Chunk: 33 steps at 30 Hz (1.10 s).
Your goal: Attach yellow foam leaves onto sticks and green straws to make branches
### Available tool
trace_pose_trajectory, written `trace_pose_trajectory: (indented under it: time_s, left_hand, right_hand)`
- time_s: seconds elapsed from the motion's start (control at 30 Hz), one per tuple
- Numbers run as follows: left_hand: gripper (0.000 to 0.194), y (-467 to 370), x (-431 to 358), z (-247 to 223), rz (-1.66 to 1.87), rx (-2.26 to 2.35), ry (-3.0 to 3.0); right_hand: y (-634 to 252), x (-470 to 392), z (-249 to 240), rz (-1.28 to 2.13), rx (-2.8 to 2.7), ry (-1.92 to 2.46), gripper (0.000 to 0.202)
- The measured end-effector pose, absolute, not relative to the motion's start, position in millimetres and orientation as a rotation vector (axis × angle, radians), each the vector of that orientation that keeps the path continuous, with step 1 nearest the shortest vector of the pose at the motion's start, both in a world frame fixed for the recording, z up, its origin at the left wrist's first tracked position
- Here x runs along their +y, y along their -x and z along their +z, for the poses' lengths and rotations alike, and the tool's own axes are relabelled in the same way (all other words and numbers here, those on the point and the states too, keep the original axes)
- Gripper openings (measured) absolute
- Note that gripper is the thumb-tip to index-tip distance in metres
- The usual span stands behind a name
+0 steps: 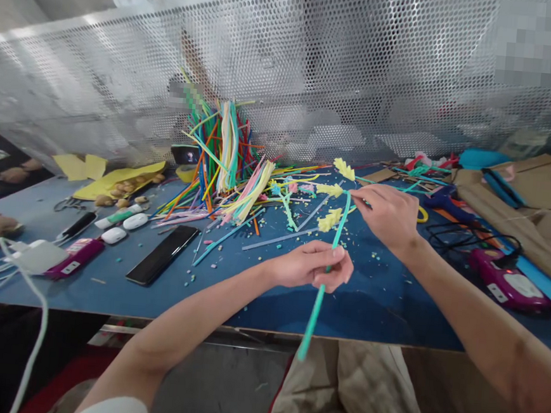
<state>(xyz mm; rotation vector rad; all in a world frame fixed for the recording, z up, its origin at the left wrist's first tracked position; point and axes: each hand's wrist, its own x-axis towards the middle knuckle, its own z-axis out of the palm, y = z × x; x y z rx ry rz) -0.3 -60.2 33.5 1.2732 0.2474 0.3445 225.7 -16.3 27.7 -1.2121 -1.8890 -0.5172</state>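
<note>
Head view: a fuzzy teal stem (329, 261) with three crinkled yellow tufts (329, 220) slants over the blue counter (382, 304), its lower end hanging past the front edge. The left hand (311, 265) is closed around its middle; the right hand (388, 215) pinches it near the top. Thin coloured sticks (226, 164) lie heaped behind, beside a glossy black phone (163, 255). Perforated metal mesh (314, 76) blurs everything beyond.

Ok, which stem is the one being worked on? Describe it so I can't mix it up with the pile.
On the blue table, look in front of the heap of coloured sticks, near the front edge. The teal stem is lifted off the table, pinched low by the left hand and near its top by the right hand. Unlike the loose sticks, it carries yellow fringed leaves.
</note>
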Motion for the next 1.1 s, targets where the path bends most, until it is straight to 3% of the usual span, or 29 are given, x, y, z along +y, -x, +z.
trace_pose_trajectory:
  time_s: [0.33, 0.63, 0.83, 1.1]
  left_hand:
    - [0.063, 39.0, -14.5, 57.7, 0.317, 0.411, -1.639]
    - [0.048, 37.7, -0.5, 41.1, 0.304, 0.402, -1.590]
    - [0.053, 53.1, 10.2, 46.2, 0.423, 0.374, -1.480]
    - [0.052, 43.5, 7.0, 40.1, 0.285, 0.500, -1.711]
  right_hand:
    - [-238.2, -9.1, 28.9, -0.350, -1.751, 1.114, 0.023]
    - [-231.6, -19.2, 33.3, -0.227, -1.604, 1.047, 0.022]
    - [-238.3, -13.5, 31.3, -0.318, -1.737, 1.041, 0.019]
    - [-229.2, -21.8, 33.1, -0.078, -1.544, 1.068, 0.023]
